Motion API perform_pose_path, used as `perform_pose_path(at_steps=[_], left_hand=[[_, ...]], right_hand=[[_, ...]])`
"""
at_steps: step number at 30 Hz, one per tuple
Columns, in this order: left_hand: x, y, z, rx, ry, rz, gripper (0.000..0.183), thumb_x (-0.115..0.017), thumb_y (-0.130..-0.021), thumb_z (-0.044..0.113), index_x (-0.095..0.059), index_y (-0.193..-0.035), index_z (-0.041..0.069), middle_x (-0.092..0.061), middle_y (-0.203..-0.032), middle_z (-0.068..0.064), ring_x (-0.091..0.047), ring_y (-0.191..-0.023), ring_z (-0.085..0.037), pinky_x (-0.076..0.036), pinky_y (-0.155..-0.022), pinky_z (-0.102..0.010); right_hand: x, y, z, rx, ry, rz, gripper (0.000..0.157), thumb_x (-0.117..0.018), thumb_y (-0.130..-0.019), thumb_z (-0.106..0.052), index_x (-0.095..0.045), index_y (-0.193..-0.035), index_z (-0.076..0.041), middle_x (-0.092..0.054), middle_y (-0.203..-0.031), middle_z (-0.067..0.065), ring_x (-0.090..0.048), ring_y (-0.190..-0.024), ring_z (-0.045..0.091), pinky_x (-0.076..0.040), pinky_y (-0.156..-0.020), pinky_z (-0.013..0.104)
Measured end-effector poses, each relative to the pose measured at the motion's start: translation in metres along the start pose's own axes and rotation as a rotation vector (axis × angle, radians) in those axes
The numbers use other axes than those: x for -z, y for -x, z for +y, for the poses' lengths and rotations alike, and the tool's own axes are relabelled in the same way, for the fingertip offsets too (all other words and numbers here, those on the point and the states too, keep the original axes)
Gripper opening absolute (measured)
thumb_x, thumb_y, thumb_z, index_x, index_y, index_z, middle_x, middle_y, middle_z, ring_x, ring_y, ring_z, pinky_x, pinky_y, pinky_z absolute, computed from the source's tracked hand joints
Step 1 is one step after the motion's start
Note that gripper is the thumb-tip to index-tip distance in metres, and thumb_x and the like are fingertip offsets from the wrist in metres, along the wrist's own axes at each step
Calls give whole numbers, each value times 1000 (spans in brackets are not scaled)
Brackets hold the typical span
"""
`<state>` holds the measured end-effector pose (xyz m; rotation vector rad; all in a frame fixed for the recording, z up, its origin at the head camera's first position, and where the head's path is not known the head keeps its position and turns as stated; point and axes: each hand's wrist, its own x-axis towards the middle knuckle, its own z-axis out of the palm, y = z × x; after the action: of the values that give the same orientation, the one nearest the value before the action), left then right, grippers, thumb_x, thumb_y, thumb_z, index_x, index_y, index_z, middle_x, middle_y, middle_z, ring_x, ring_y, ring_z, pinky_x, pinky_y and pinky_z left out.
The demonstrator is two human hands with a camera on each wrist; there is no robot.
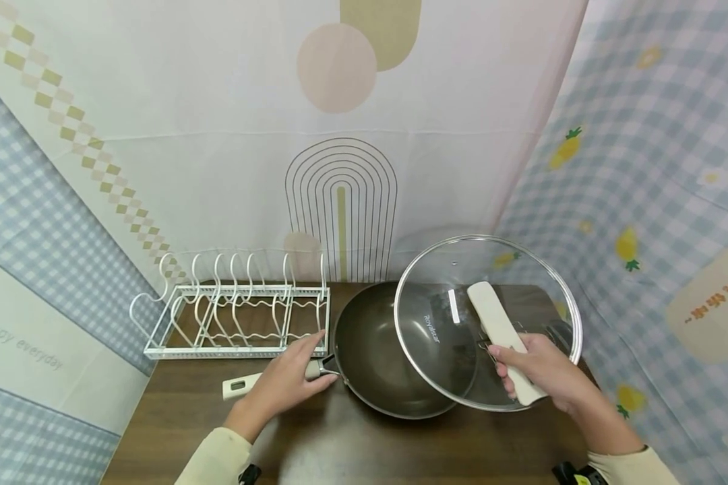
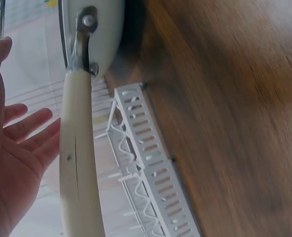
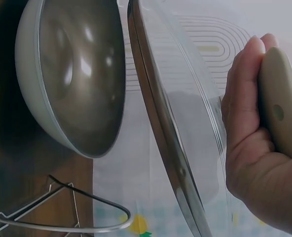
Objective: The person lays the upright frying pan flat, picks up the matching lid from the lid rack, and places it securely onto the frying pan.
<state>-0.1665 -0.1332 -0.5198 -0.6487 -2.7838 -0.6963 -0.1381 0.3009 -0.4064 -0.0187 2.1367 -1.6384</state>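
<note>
My right hand (image 1: 542,367) grips the long cream handle (image 1: 499,330) of a round glass pot lid (image 1: 425,343). The lid is tilted and overlaps the right part of the pan in the head view; the right wrist view shows a gap between its metal rim (image 3: 158,118) and the pan. That wok-like pan (image 1: 388,357), dark inside and pale outside, sits on the table. Its cream handle (image 2: 79,163) points left. Above the handle, my left hand (image 1: 291,377) has its fingers spread and fairly straight, with no grip on the handle.
A white wire rack (image 1: 236,351) with upright loops stands left of the pan, close to the handle. On the right, a chrome wire stand (image 3: 106,228) shows partly beyond the lid. Printed cloths (image 1: 230,168) hang behind and beside the wooden table (image 1: 176,424).
</note>
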Motion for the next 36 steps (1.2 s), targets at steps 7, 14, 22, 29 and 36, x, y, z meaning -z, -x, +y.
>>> perform_pose_path(at_steps=[7,14,22,29,36], left_hand=[[3,1,-8,94,-113,-75,85,-68,-78,61,-42,-144,14,-60,-131,-12,-61,-115,-33,-53,-90,-51],[-1,2,-11,70,-292,-133,78,-63,-77,69,-52,-130,12,-68,-110,-11,-68,-89,-30,-56,-68,-45],[-9,6,-14,92,-317,-176,74,-62,-77,70,-54,-122,12,-69,-101,-9,-66,-70,-29,-51,-54,-41],[-11,7,-15,106,-327,-159,63,-65,-77,67,-57,-109,13,-69,-84,-9,-63,-62,-31,-44,-46,-41],[-15,7,-19,67,-373,-112,55,-60,-78,70,-58,-97,19,-63,-68,-4,-60,-57,-28,-38,-44,-38]], right_hand=[[-7,-6,2,-9,-23,-11,39,-59,-96,-32,-48,-100,4,-60,-67,-3,-60,-51,13,-55,-49,33],[-15,-10,11,-28,-59,-28,37,-58,-96,-32,-48,-98,3,-60,-66,-3,-59,-50,13,-54,-49,30],[-28,-18,17,-33,-98,-47,37,-60,-95,-31,-47,-100,4,-60,-66,-1,-58,-50,13,-54,-49,30],[-35,-25,19,-39,-101,-64,38,-60,-95,-32,-46,-102,3,-60,-67,-1,-58,-50,13,-54,-49,30],[-40,-32,21,-38,-122,-71,37,-60,-95,-32,-46,-101,2,-60,-66,0,-58,-50,13,-54,-50,31]])
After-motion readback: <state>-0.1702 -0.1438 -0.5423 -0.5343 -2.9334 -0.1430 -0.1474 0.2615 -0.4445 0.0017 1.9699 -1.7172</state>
